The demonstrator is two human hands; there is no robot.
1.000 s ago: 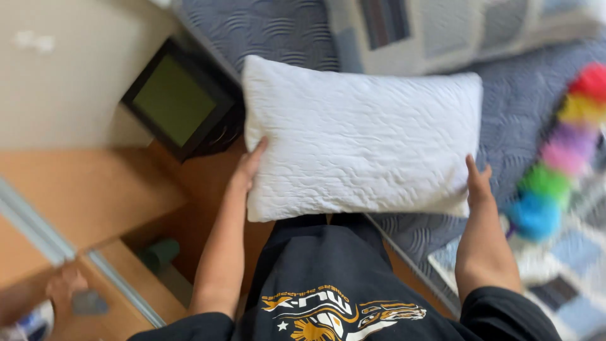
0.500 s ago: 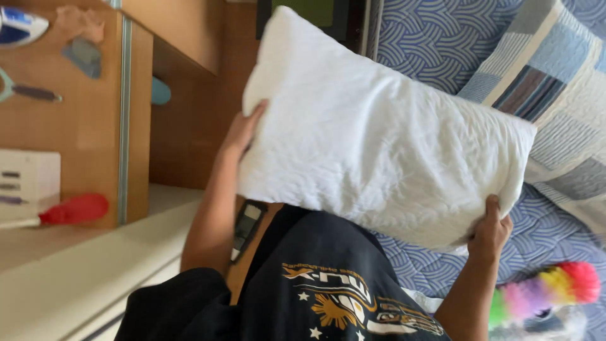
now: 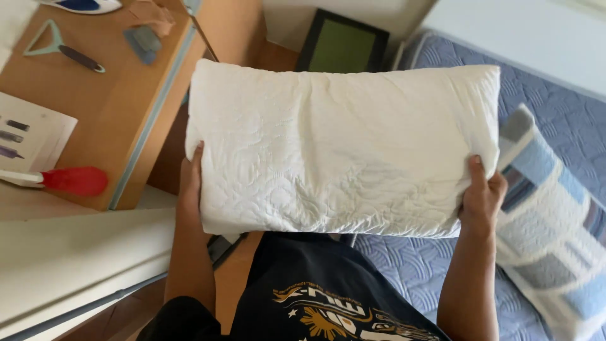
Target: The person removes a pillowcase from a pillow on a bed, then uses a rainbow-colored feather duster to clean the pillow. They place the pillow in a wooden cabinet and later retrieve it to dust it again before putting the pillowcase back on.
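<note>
- The person's left hand point(image 3: 189, 189) clamps the lower left edge of a white quilted pillow point(image 3: 341, 148), fingers up its front face; that grip is closed on the fabric.
- The right hand point(image 3: 483, 196) pinches the lower right corner in the same way, thumb on the near face, so both grips grasp the pillow and neither is free.
- Held by its two short ends, the pillow hangs stretched flat and level in the air in front of the chest, above the gap between bench and bed; the wide hold seems to be what keeps its face smooth and square to the camera.
- Below it shows the person's black printed T-shirt point(image 3: 334, 297).
- To the right lies a bed with a blue wave-patterned cover point(image 3: 555, 120), and on it, just beside the right hand, a striped blue, grey and white cushion point(image 3: 555, 240), apart from the pillow.
- Behind the pillow's top edge a dark-framed green panel point(image 3: 344, 44) leans near the wall.
- To the left, a wooden bench point(image 3: 101, 120) carries a triangular-headed tool point(image 3: 60, 50), a sheet of paper point(image 3: 28, 136) and a red-ended object point(image 3: 72, 181), all well apart from the hands.
</note>
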